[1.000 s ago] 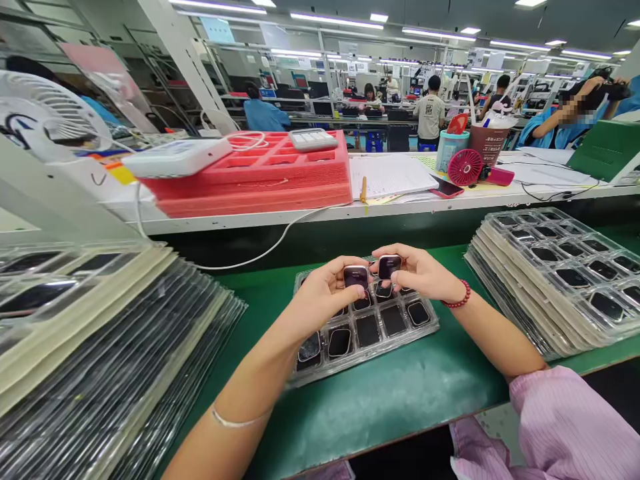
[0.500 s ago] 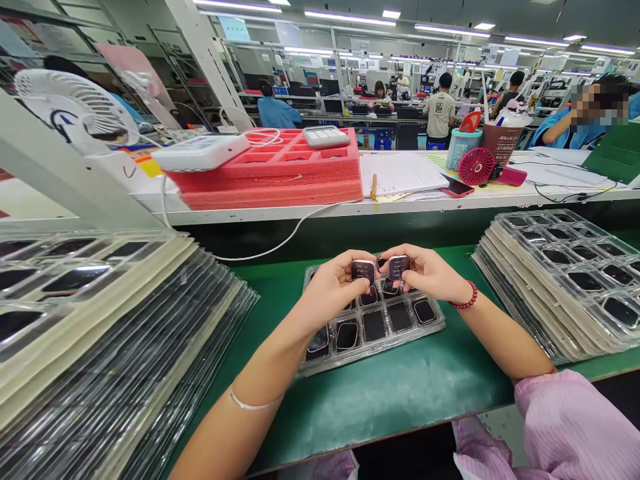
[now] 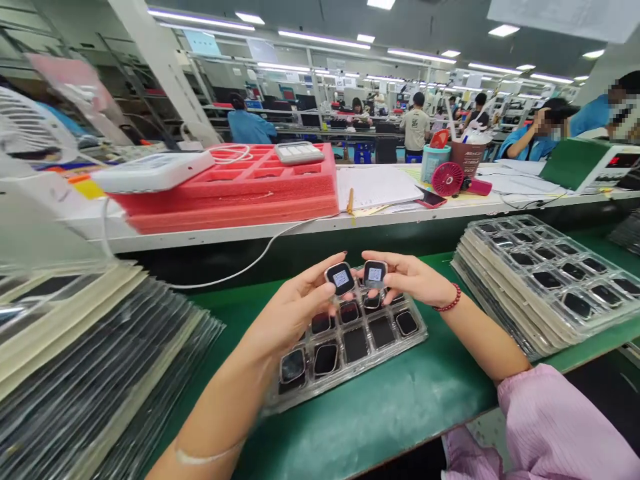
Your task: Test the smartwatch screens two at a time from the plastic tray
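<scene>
Above a clear plastic compartmented tray (image 3: 350, 377), holding up two devices: a rounded-square, black-faced device with a pale lit screen (image 3: 341, 279) in the left hand (image 3: 295, 300), and a matching rounded-square device with a light metallic rim (image 3: 375, 275) in the right hand (image 3: 417, 277). Likeliest trouble, by judgement: a slip from either pinch, because of smooth faces and contact mostly near the edges. Could then land on the dark-faced devices seated in the tray (image 3: 326, 360), with scratches or chips as a result. Also possible: a knock of one rim against the other, from so narrow a gap between them, or an unintended press on a lit screen, from a thumb so close to the glass. Less likely, a nudge to the tray from a low wrist or forearm, shifting it on the smooth green work surface (image 3: 400, 393).

As for the grip, narrow on both sides, closed around a device each. On the left, held between thumb at the lower outer corner and fingers around the upper edge and behind, tilted slightly. On the right, pinched likewise, nearly upright, thumb at the outer side. Side by side, near each other, screens toward the camera. Hard to tell: exact fingertip placement behind each device, and height over the tray.
</scene>
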Demonstrator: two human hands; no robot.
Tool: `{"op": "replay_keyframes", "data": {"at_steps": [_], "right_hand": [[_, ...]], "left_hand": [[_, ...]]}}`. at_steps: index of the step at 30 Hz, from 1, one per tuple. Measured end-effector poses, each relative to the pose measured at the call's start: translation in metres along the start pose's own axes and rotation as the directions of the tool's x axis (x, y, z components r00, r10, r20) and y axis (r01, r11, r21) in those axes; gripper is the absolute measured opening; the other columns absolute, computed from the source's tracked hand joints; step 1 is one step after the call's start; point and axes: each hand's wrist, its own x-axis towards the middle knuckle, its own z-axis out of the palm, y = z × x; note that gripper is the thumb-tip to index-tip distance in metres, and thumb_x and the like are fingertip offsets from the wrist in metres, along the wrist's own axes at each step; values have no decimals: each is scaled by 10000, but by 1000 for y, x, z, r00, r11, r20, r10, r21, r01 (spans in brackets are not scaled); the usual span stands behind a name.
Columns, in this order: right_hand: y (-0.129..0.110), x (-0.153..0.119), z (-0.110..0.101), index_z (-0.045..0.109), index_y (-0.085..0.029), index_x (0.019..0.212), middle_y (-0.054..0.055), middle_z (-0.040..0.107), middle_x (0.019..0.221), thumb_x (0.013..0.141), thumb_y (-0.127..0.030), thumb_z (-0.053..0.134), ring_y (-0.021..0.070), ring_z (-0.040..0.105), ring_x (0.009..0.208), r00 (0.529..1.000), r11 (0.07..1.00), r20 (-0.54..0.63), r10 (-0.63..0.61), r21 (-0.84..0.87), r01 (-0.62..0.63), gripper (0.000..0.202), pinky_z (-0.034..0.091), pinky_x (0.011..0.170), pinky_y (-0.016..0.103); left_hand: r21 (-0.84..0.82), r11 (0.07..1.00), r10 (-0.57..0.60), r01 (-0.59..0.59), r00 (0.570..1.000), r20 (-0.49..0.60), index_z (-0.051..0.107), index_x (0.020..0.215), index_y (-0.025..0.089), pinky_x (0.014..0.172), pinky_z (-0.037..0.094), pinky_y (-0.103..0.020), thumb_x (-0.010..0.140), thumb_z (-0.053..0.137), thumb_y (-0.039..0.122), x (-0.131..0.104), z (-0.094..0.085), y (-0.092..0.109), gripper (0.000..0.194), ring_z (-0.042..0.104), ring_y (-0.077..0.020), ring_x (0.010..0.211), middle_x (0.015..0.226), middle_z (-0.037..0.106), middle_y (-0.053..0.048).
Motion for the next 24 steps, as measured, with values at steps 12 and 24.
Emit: {"op": "replay_keyframes", "data": {"at_steps": [12,24], "right_hand": [[9,10,6,658,-170,1197,43,663,997,617,-460,909,77,539,683,1000,998,-10,-8,66,9,695,439,504,150],[11,11,3,642,-170,1261,35,654,962,625,-476,906,69,511,679,1000,1000,8,-18,6,18,753,420,583,180]], "left_hand": [[60,998,-24,24,1000,8,625,1218,235,547,458,-240,631,881,494,-9,8,3,691,601,-169,621,902,719,-68],[83,994,-66,68,998,-24,682,1084,283,604,443,-275,613,878,521,-11,12,9,562,564,-175,630,850,726,-15]]}}
